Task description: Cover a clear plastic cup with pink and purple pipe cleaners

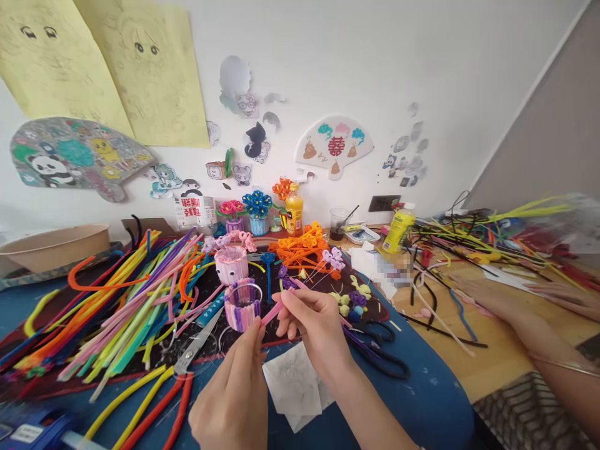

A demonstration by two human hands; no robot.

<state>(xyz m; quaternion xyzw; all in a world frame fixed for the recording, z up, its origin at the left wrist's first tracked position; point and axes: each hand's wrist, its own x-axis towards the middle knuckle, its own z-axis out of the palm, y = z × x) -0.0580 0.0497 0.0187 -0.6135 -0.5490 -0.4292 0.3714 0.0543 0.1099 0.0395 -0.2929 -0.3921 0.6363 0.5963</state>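
Observation:
My left hand (232,390) pinches one end of a short pink pipe cleaner (272,313). The fingertips of my right hand (316,325) are closed on its other end, so it stretches between both hands. Just behind my left fingertips stands a small pink and purple striped cup (241,314) made of pipe cleaners, with a clear ring at its top. A pale pink cup (231,267) with a black eye sits behind it. White paper (293,381) lies on the table below my hands. Black-handled scissors (382,356) rest right of my right wrist.
Loose colourful pipe cleaners (126,306) spread over the left side. Orange pipe-cleaner pieces (302,249), an orange drink bottle (294,209) and a yellow bottle (399,228) stand farther back. A blue glue gun (42,431) is at front left. Another person's hand (487,300) rests at right.

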